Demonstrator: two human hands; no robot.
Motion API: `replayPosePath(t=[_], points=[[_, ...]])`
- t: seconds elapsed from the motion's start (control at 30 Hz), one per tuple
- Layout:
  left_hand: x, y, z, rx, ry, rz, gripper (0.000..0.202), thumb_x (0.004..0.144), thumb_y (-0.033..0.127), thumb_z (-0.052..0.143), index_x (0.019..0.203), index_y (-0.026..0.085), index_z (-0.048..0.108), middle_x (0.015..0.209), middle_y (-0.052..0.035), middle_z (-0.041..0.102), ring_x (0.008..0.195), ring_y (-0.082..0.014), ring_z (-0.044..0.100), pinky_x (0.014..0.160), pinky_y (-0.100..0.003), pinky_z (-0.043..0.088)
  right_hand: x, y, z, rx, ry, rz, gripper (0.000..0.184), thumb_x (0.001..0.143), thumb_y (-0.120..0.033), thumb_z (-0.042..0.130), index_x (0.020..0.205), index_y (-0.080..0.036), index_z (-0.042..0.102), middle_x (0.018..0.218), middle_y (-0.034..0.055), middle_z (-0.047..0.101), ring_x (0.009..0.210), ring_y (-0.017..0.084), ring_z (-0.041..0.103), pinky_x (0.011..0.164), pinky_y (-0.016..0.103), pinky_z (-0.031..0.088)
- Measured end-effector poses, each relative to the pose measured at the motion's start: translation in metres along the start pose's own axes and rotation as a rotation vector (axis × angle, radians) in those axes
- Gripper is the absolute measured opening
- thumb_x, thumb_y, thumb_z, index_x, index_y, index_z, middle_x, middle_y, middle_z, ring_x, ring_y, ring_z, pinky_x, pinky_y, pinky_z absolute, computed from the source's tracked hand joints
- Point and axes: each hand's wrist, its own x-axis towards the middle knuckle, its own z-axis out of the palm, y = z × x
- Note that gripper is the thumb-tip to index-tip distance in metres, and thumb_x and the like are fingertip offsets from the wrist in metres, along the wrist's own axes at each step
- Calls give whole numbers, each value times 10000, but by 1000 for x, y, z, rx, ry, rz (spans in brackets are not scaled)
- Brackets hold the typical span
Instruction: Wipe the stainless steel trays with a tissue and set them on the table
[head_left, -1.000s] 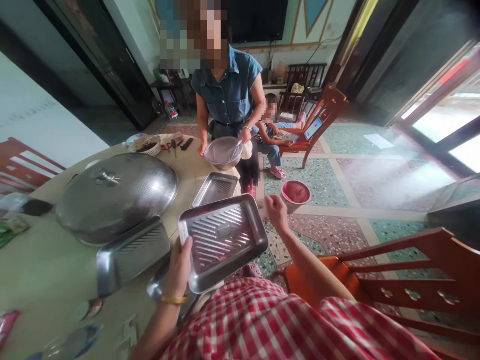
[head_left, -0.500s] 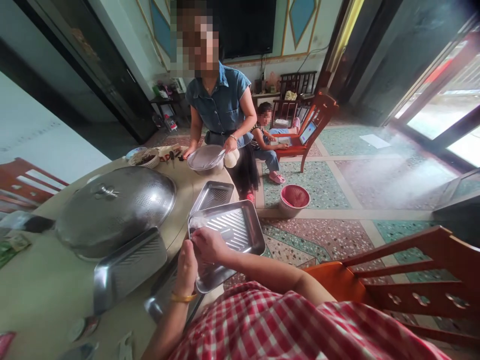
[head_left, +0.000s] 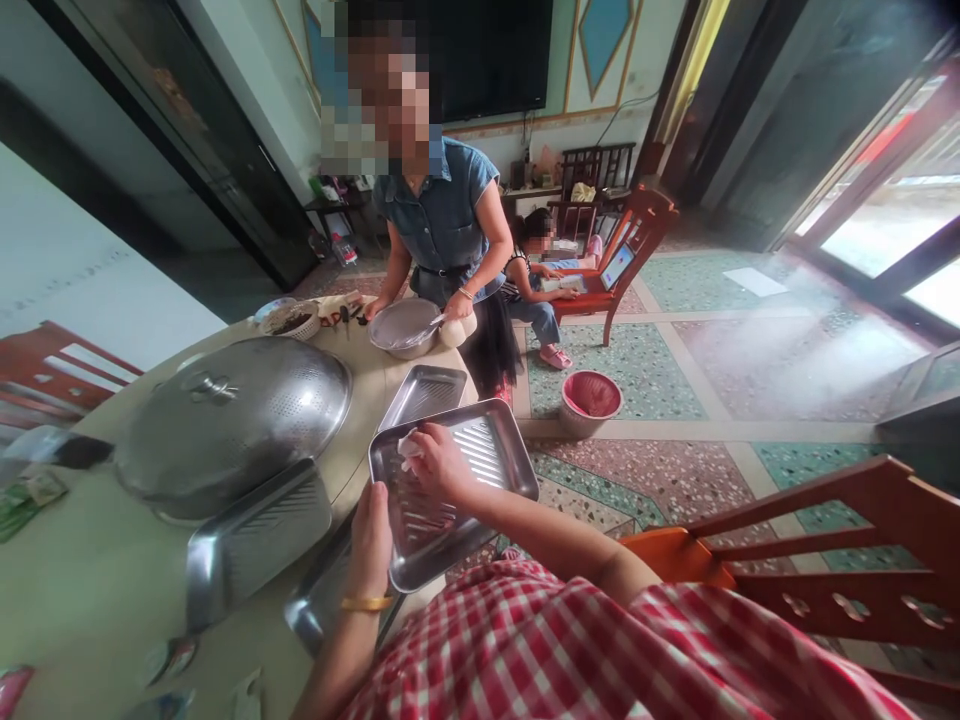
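Note:
A rectangular metal tray (head_left: 486, 470) with slanted ridges is held up in front of me, tilted, at the table's edge. My left hand (head_left: 373, 540) grips its left side, the thumb along the rim and the fingers hidden behind it. Inside the tray, my right hand (head_left: 442, 465) is closed on a crumpled white tissue (head_left: 409, 452), which touches the tray near its upper left corner. Beneath and beside the held tray lie similar trays: a second metal tray (head_left: 262, 535) to the left, a third metal tray (head_left: 424, 393) beyond, and another partly hidden below.
A large domed steel lid (head_left: 240, 420) covers much of the round table (head_left: 82, 590). Across from me a person (head_left: 442, 220) has both hands by a metal bowl (head_left: 405, 325). Wooden chair (head_left: 795, 560) at right; basket (head_left: 591, 405) on the floor; a seated person (head_left: 529, 270) behind.
My right hand with the tissue has moved slightly right and up from the tray's left edge, away from my left hand. The tray has shifted a little.

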Motion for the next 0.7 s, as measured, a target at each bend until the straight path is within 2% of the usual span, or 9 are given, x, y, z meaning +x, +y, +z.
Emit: replayPosePath(t=[0.1,0.2,0.33,0.4,0.47,0.5,0.6,0.63,0.7], points=[[-3,10,2,-24,-9,4,592,773,631,488,1140,176,584,1107,-88,641,970,-230,609,809,-311,512,0,6,-3,-116,-65,-2,199,870,-306,516,982,-187,630,1031,103,557,976,223,461,872,378,398],[0,10,4,-9,22,21,577,784,622,470,1146,184,575,1042,-78,647,899,-217,611,772,-309,510,-5,5,3,-109,-180,-2,216,897,-269,469,840,-184,659,851,64,578,809,172,500,756,292,418],[9,8,2,62,151,143,561,794,599,459,1121,161,585,1014,-86,638,917,-220,587,801,-319,487,-30,-5,17,120,-279,-135,169,882,-239,496,929,-189,649,874,30,596,801,118,534,728,202,418],[11,11,-3,57,184,210,545,802,576,464,1149,169,567,1033,-86,629,933,-215,583,805,-311,482,-44,-1,11,146,-384,-227,147,875,-225,504,880,-194,648,837,15,595,770,105,534,713,194,414],[11,14,-12,60,201,251,528,810,557,470,1163,173,555,1040,-85,622,930,-207,581,810,-306,477,-47,16,-7,30,-421,-202,146,856,-184,517,787,-182,645,739,11,568,690,111,504,659,213,403],[11,16,-17,71,215,254,517,812,554,471,1150,173,560,1025,-82,624,911,-203,581,809,-306,475,-42,28,-20,-65,-387,-149,149,840,-161,525,747,-173,641,689,13,543,657,119,480,633,229,394],[9,22,-27,91,244,223,485,798,558,491,1067,169,597,938,-59,634,838,-188,580,807,-308,472,-3,64,-61,-227,-65,49,171,857,-170,494,775,-163,643,721,40,531,688,141,463,644,262,396],[9,23,-29,69,229,207,478,784,550,516,1062,170,602,933,-52,635,830,-183,582,809,-304,472,13,73,-71,-220,26,52,189,877,-187,470,812,-170,646,757,48,538,730,147,473,684,276,406],[5,25,-29,-11,186,134,476,737,517,592,1069,175,609,934,-40,639,803,-171,592,779,-288,481,39,85,-86,-137,67,-13,187,888,-227,466,876,-190,649,870,61,557,830,157,495,757,299,422]])
